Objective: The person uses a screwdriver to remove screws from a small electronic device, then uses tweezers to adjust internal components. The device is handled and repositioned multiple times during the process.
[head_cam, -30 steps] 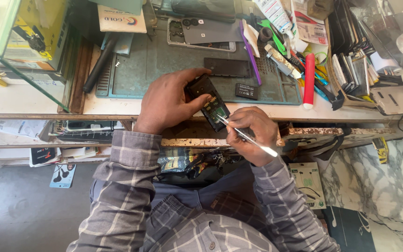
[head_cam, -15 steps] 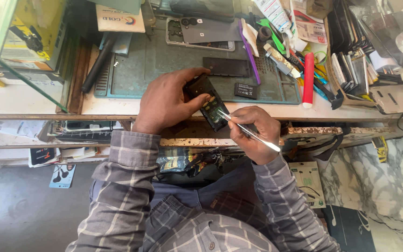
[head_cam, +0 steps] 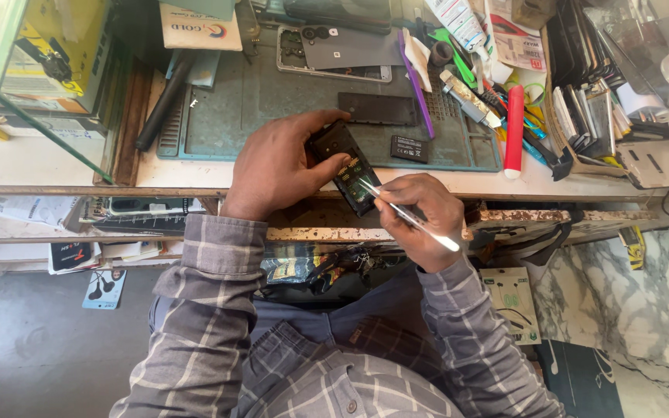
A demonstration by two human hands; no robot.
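The left hand (head_cam: 276, 166) is reaching in from the left, wrist bent and fingers curled, gripping a small opened phone (head_cam: 344, 165) just over the near edge of the desk (head_cam: 63, 166). The right hand (head_cam: 421, 219) is pinching a thin metal tool (head_cam: 406, 215) like a pen, its tip resting on the phone's exposed insides, probably tweezers but it's hard to tell. A green work mat (head_cam: 272, 108) is lying just behind.

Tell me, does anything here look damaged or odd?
Yes: the shelf edge under the bench is rusty and flaking. The small phone in the left hand lies open, and the right hand probes it with tweezers.
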